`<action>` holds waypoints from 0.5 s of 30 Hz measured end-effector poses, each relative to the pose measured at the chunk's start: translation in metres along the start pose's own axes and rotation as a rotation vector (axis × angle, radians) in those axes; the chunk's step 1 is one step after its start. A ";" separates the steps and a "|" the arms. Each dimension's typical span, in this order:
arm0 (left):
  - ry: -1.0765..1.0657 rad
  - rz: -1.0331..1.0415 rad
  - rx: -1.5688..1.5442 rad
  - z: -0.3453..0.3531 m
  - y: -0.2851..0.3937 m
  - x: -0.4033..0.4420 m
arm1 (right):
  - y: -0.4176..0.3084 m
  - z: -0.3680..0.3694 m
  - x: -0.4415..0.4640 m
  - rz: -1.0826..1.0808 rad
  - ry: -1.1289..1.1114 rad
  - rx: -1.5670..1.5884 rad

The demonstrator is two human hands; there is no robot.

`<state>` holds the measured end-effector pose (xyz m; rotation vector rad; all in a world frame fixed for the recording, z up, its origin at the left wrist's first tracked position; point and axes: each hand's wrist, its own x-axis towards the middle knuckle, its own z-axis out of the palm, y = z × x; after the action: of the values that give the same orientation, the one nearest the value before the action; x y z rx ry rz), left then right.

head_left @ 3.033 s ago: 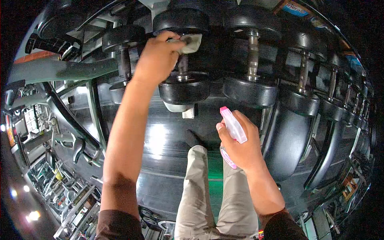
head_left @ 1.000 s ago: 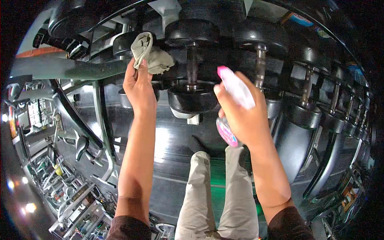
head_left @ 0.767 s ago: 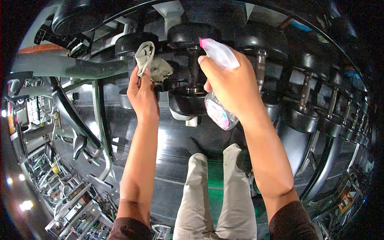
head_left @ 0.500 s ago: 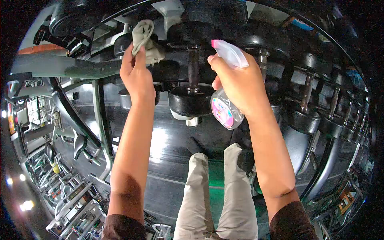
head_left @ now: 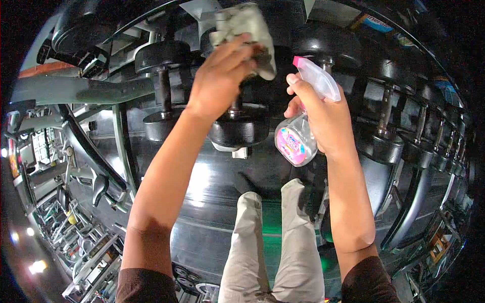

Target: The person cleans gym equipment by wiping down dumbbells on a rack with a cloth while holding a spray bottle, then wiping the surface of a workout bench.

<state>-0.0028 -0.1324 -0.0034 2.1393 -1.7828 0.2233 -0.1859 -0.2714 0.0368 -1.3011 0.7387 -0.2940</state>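
My left hand [head_left: 220, 78] is closed on a grey-beige cloth [head_left: 247, 30], slightly blurred, over the far head of a black dumbbell [head_left: 238, 129]. The cloth and hand hide most of that dumbbell; whether the cloth touches it I cannot tell. In my right hand [head_left: 323, 116] is a clear spray bottle [head_left: 295, 144] with a white and pink trigger head and a pink label. The bottle is tilted, its nozzle toward the upper left. Just behind it lies another dumbbell [head_left: 328, 45], partly covered by the hand.
A further dumbbell [head_left: 162, 88] lies to the left, and several more run along the rack on the right, one with a metal handle [head_left: 387, 108]. Gym machine frames [head_left: 93, 146] stand at the left. My legs [head_left: 247, 247] are below, on the dark floor [head_left: 207, 202].
My left hand has moved right with the cloth, which is now spread out over the middle dumbbell. My right hand and the spray bottle have shifted slightly right and down.
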 end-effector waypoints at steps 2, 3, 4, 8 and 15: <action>0.184 -0.062 -0.009 -0.001 -0.015 -0.010 | 0.003 -0.002 0.000 0.016 -0.010 0.082; 0.217 -0.121 0.012 -0.005 -0.017 -0.014 | 0.004 -0.003 -0.001 0.014 -0.006 0.088; 0.215 -0.117 0.013 -0.007 -0.016 -0.019 | 0.005 -0.004 -0.002 0.007 -0.012 0.078; 0.383 -0.735 -0.317 -0.002 -0.021 -0.040 | 0.008 -0.010 -0.009 -0.021 -0.022 0.081; 0.566 -0.861 -0.528 -0.002 -0.019 -0.018 | 0.020 -0.010 -0.017 -0.101 -0.100 -0.050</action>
<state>0.0127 -0.1122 -0.0105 1.9616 -0.4592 0.0960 -0.2096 -0.2636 0.0226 -1.3928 0.6007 -0.2910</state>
